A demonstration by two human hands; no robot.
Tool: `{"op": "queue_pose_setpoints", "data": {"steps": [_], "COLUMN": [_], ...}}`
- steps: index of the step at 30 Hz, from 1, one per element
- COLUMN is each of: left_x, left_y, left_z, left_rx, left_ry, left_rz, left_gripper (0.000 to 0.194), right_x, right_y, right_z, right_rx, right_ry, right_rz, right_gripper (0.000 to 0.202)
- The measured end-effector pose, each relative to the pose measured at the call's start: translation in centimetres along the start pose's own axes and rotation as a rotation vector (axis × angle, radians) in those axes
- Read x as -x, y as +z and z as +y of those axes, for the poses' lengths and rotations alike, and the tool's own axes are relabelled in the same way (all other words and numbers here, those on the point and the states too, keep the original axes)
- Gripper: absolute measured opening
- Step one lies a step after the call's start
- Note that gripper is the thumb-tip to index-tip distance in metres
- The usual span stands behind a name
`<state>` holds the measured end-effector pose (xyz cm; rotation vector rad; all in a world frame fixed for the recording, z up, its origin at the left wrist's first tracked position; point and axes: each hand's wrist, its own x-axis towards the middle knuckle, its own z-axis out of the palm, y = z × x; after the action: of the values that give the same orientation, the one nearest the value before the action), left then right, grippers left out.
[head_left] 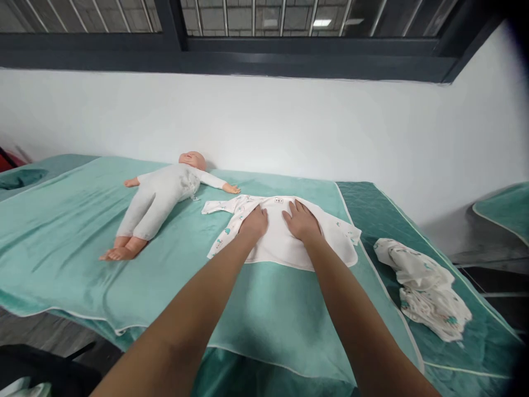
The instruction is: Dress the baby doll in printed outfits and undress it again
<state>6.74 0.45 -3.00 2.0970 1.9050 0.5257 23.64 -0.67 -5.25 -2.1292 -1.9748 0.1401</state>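
A small white baby shirt with a sparse green print lies spread on the green blanket, front opened out and sleeves stretched to both sides. My left hand rests on its inside beside the left front panel, palm down; its fingers show only in part, and it seems to hold nothing. Palm down and fingers spread, my right hand presses on the cloth near the collar. Left of the shirt, a baby doll in a white bodysuit lies on its back, one hand close to the shirt's sleeve.
Crumpled white printed baby clothes lie on the darker green cover at the right. The light green blanket covers the table up to the white wall. Above runs a dark window frame. A black object stands at the lower left.
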Motion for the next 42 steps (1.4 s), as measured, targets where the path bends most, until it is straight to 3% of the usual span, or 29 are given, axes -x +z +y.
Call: {"op": "queue_pose_setpoints", "data": {"steps": [3, 6, 9, 11, 15, 18, 20, 25, 31, 34, 38, 42], "left_x": [2.2, 4.2, 4.7, 4.0, 1.6, -0.2, -1.1, -2.2, -2.1, -2.1, -2.4, -2.6], "left_y": [-1.4, -3.6, -6.0, -7.0, -7.5, -7.6, -7.9, -8.1, -7.6, -7.6, -7.8, -7.7], "left_z": [-0.2, -1.7, -5.4, -8.7, -14.6, -16.7, -17.3, -18.3, -18.7, -18.7, -19.0, -19.1], "left_rx": [0.042, 0.118, 0.160, 0.081, -0.078, -0.162, -0.217, -0.264, -0.291, -0.277, -0.095, -0.016], "left_ry": [0.163, 0.303, 0.298, 0.197, 0.152, 0.149, 0.163, 0.144, 0.078, 0.011, -0.076, -0.064], "left_rz": [-0.039, -0.021, 0.177, 0.294, 0.160, 0.044, 0.048, 0.245, 0.302, 0.333, 0.390, 0.438], "left_gripper": [0.043, 0.040, 0.043, 0.046, 0.056, 0.054, 0.055, 0.058, 0.059, 0.057, 0.050, 0.040], "right_x": [0.1, 0.0, 0.1, 0.4, 1.1, 1.4, 1.4, 1.4, 2.2, 1.4, -1.4, -3.5], "right_y": [0.2, 0.4, 0.5, 0.4, 0.2, 0.3, 0.5, 0.6, -0.2, -0.4, -0.3, 0.4], "right_z": [-0.1, 0.0, -0.1, -0.3, -0.6, -0.7, -0.6, -0.3, -1.4, -3.3, -7.3, -10.2], "right_rx": [0.014, 0.035, 0.063, 0.080, 0.103, 0.113, 0.129, 0.178, 0.099, -0.137, -0.536, -0.573], "right_ry": [-0.024, -0.028, -0.037, -0.046, -0.051, -0.059, -0.082, -0.191, -0.307, -0.217, 0.014, 0.078], "right_rz": [0.023, 0.038, 0.058, 0.080, 0.141, 0.182, 0.210, 0.255, 0.279, 0.228, 0.038, -0.014], "right_gripper": [0.064, 0.063, 0.060, 0.057, 0.052, 0.051, 0.050, 0.043, 0.039, 0.038, 0.041, 0.044]}}
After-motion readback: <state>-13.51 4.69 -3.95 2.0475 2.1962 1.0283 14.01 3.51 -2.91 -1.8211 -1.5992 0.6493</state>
